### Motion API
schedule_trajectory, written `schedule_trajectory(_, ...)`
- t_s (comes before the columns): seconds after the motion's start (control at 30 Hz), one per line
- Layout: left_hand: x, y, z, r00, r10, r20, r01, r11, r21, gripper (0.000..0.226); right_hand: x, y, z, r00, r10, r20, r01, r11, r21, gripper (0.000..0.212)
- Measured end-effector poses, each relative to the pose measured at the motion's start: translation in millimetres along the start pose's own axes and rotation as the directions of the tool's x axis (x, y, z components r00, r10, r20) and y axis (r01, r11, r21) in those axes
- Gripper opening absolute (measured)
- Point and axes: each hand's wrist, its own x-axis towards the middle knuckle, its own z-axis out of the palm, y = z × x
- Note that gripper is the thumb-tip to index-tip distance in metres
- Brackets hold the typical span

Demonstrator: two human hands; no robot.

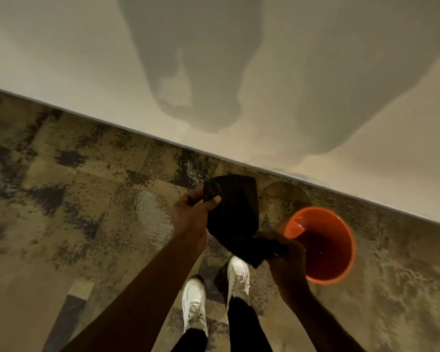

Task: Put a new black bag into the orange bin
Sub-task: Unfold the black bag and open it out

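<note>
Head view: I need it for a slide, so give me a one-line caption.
Both hands, left hand and right hand, hold a folded black bag beside the unlined orange bin.

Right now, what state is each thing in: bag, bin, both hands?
bag: still folded, held in the air between both hands, not in the bin.
bin: upright on the carpet by the wall, open, no liner.
left hand: shut on the bag's top edge.
right hand: shut on the bag's lower end.

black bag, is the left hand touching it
Touching. The head view shows the left hand with its thumb pressed over the upper edge of the black bag, pinching it.
</note>
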Motion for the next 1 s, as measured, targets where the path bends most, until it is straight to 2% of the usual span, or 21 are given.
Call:
schedule_trajectory(0.17, -36.3, 40.3, -14.0, 0.988, -0.132, 0.076, 0.143, 0.977, -0.161, 0.050, -33.3, -19.7, -9.8, 0.999, -0.007, 0.051, 0.009, 0.999, -0.049, 0.034)
schedule_trajectory(0.23, -52.7, 53.8, -19.8, 0.987, -0.131, 0.095, 0.146, 0.974, -0.173, 0.045, -43.0, -33.9, -11.4, 0.998, -0.003, 0.060, 0.005, 0.999, -0.037, 0.031)
schedule_trajectory(0.3, -65.7, 64.5, -23.2, 0.986, -0.119, 0.115, 0.137, 0.977, -0.165, 0.027, -50.8, -46.1, -12.2, 0.998, -0.033, 0.057, 0.038, 0.997, -0.074, 0.031)
schedule_trajectory(0.4, -86.0, 82.9, -29.9, 0.990, -0.081, 0.115, 0.096, 0.987, -0.127, 0.011, -61.3, -67.9, -15.3, 0.996, -0.047, 0.069, 0.058, 0.986, -0.159, 0.030)
schedule_trajectory(0.5, -110.4, 101.7, -37.0, 0.996, -0.001, 0.086, 0.009, 0.996, -0.091, 0.020, -76.8, -101.6, -21.2, 0.993, -0.046, 0.108, 0.068, 0.976, -0.205, 0.030)
schedule_trajectory(0.53, -117.2, 106.3, -38.7, 0.997, 0.033, 0.072, -0.028, 0.997, -0.065, 0.024, -81.8, -115.5, -22.3, 0.993, -0.034, 0.111, 0.053, 0.982, -0.180, 0.030)
schedule_trajectory(0.6, -133.9, 116.9, -42.6, 0.994, 0.104, 0.043, -0.105, 0.994, 0.010, 0.022, -92.5, -145.3, -25.3, 0.993, 0.044, 0.108, -0.037, 0.997, -0.064, 0.045)
schedule_trajectory(0.67, -150.4, 124.3, -47.1, 0.979, 0.202, 0.017, -0.202, 0.977, 0.074, 0.038, -103.0, -169.1, -29.9, 0.989, 0.058, 0.133, -0.059, 0.998, 0.002, 0.054)
schedule_trajectory(0.73, -166.9, 128.8, -54.6, 0.967, 0.255, 0.006, -0.254, 0.961, 0.113, 0.036, -114.5, -198.4, -34.4, 0.985, 0.054, 0.163, -0.062, 0.997, 0.045, 0.052)
schedule_trajectory(0.8, -184.3, 132.5, -60.8, 0.969, 0.245, 0.010, -0.244, 0.962, 0.120, 0.038, -125.6, -226.0, -38.5, 0.982, 0.020, 0.186, -0.040, 0.993, 0.109, 0.049)
schedule_trajectory(0.9, -208.9, 135.8, -64.3, 0.982, 0.143, 0.124, -0.157, 0.981, 0.115, 0.039, -135.0, -257.3, -39.6, 0.982, -0.032, 0.187, 0.004, 0.989, 0.145, 0.043)
schedule_trajectory(1.0, -243.3, 135.2, -64.0, 0.943, 0.067, 0.327, -0.127, 0.978, 0.165, 0.047, -141.2, -273.6, -38.2, 0.986, -0.019, 0.166, -0.011, 0.983, 0.182, 0.032)
